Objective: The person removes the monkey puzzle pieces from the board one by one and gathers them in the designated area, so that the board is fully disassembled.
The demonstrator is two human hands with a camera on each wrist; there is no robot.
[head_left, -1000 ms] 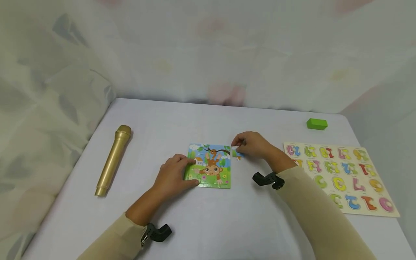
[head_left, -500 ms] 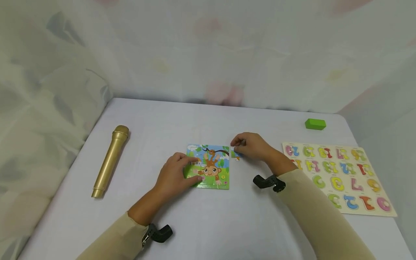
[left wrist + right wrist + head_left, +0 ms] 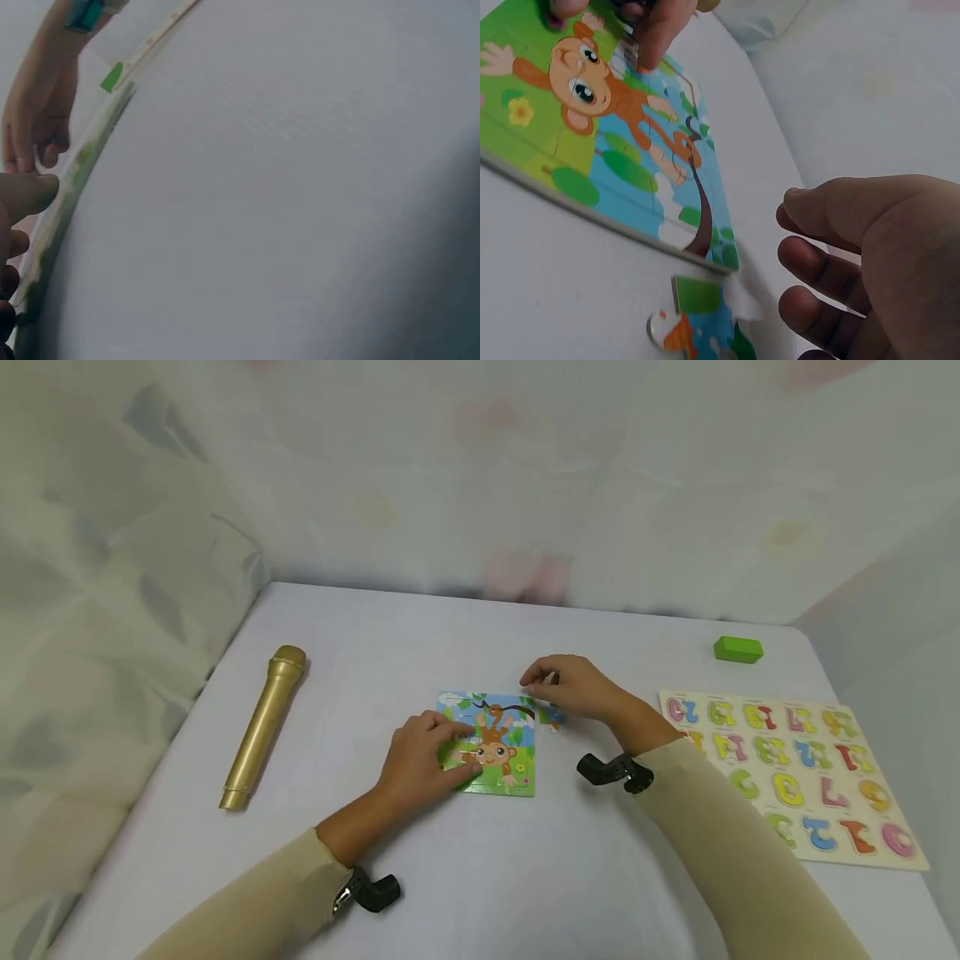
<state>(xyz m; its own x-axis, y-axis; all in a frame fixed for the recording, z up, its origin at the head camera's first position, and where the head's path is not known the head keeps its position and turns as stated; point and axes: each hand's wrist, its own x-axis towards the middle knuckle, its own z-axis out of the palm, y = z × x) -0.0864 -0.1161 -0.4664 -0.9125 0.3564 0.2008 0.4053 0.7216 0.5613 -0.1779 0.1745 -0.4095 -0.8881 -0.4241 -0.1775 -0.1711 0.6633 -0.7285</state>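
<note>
Here's the monkey puzzle (image 3: 521,770), flat on the table (image 3: 480,885), left hand (image 3: 422,755) resting thumb and finger apart at nine o'clock; right hand (image 3: 573,685) at two, fingers loose, holding nothing, above a loose piece (image 3: 706,315). Looks light, stiff, smooth; grip opposite edges.

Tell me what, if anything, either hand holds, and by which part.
No hold shows: the left hand rests on the left part of the monkey jigsaw; the right hand, near a loose jigsaw piece, is empty.
</note>
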